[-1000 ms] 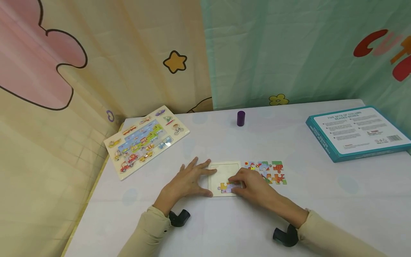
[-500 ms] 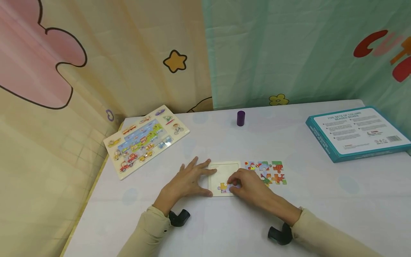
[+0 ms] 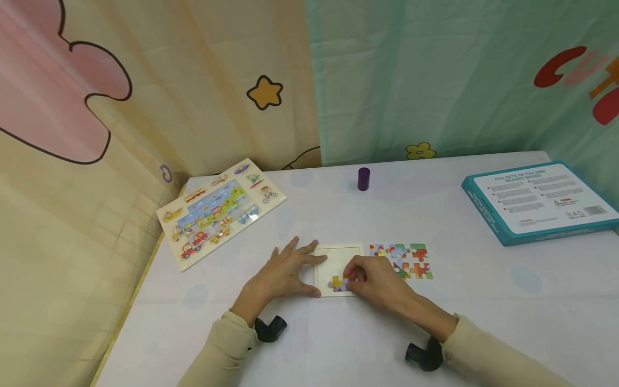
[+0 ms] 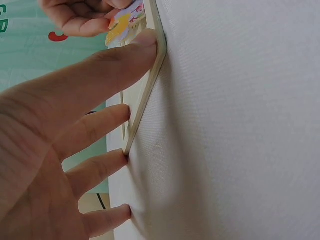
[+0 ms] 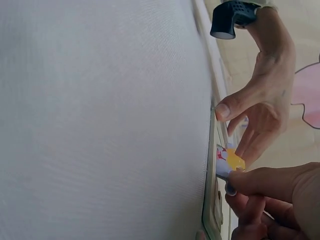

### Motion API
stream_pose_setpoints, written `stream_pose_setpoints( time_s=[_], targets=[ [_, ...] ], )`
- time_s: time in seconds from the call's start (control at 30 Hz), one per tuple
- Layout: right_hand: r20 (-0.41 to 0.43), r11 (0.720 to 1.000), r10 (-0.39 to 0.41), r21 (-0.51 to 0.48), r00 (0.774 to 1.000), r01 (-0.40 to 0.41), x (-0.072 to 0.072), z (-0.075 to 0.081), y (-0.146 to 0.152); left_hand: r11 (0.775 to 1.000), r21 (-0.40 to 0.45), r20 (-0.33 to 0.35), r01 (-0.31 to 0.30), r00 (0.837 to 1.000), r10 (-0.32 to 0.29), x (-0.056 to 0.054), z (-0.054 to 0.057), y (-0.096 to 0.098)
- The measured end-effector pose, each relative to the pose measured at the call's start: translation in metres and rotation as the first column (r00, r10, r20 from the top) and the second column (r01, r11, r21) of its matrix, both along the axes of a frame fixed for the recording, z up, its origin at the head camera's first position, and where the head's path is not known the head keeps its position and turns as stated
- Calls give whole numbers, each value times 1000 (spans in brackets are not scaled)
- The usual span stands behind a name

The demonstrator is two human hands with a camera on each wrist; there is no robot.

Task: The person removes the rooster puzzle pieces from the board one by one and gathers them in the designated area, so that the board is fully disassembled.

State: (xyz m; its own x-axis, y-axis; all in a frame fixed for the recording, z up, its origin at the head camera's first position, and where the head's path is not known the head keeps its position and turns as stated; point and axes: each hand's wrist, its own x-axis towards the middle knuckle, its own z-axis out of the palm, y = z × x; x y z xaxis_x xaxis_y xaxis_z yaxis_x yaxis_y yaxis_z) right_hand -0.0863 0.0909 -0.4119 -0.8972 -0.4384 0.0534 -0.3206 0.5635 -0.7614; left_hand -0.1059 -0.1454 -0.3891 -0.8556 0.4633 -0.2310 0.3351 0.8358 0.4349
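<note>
A small puzzle board (image 3: 338, 258) with a raised rim lies on the white table. My left hand (image 3: 285, 271) is spread along its left side, the thumb on the near corner and fingertips at the edge. Over the near part of the board, my right hand (image 3: 379, 279) pinches a yellow and lilac jigsaw piece (image 3: 336, 283) between thumb and fingers, covering its right end. In the right wrist view the jigsaw piece (image 5: 232, 159) stands tilted at the rim. Several more jigsaw pieces (image 3: 419, 270) lie to the right of the board, partly behind the right hand.
A wooden vehicle puzzle (image 3: 220, 212) lies at the back left. Near the back edge a purple cylinder (image 3: 363, 179) stands upright. A flat teal box (image 3: 541, 199) occupies the back right, and curtains (image 3: 416, 75) hang behind the table.
My right wrist and fingertips have shifted slightly left, covering more of the yellow and lilac jigsaw piece. My left hand stays in place on the board.
</note>
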Motion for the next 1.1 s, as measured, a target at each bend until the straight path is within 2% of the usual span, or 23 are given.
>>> stream_pose_setpoints(
  time_s=[0.23, 0.33, 0.57, 0.77, 1.1],
  targets=[
    [3, 991, 55, -123, 998, -55, 5, 0, 5, 1000, -2, -7, -6, 1000, 6, 0, -1, 0],
    [-6, 989, 65, -131, 998, -66, 6, 0, 5, 1000, -4, -7, -6, 1000, 6, 0, -1, 0],
    [-34, 991, 33, -128, 999, -37, 3, 4, 7, 1000, -10, -9, 3, 1000, -3, 0, -2, 0],
    [-36, 993, -18, -115, 999, 14, -1, 8, 22, 1000, -8, 3, 1, 1000, -1, 0, 0, 1],
    [-95, 983, -182, -11, 979, 181, 7, 3, 70, 1000, -2, 9, 0, 1000, 0, 1, 1, 1]
  ],
)
